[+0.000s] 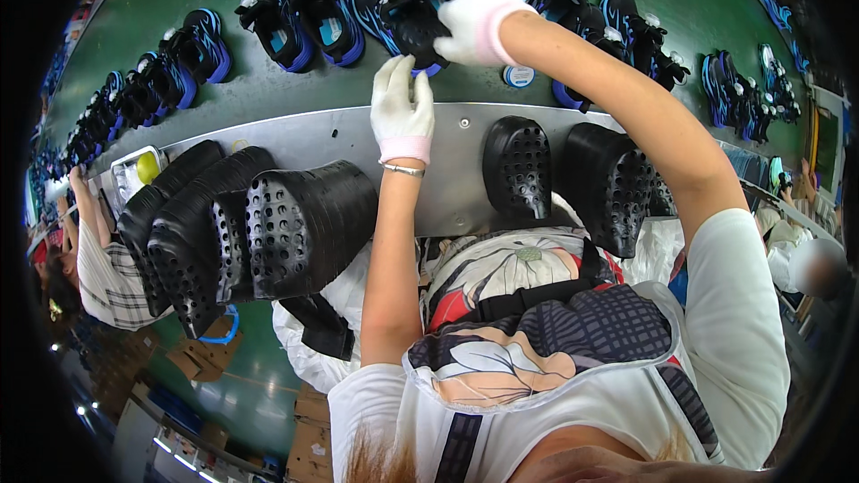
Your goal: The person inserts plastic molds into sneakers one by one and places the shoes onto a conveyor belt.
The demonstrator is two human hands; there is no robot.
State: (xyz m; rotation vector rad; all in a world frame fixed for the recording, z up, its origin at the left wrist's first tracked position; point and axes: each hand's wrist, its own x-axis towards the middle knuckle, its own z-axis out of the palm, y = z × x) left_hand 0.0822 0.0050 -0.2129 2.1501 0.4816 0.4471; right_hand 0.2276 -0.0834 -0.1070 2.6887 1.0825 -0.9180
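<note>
Both my hands wear white gloves with pink cuffs. At the near side of the belt lies a black and blue sneaker (428, 70), its opening mostly covered by a black perforated shoe insert (417, 25). My right hand (480, 27) reaches in from the right, fingers curled at the insert's right edge; its fingertips are partly hidden. By the sneaker's heel, my left hand (402, 107) has its fingers stretched forward, the tips at or close to the heel. Stacks of similar black perforated inserts (309, 228) stand left of my left forearm.
A green conveyor belt (268, 94) carries rows of sneakers (331, 13). More inserts (519, 165) stand on the metal ledge (452, 139) to the right. A round blue-and-white tin (518, 77) sits at the belt's edge. Other people (112, 259) work at both sides.
</note>
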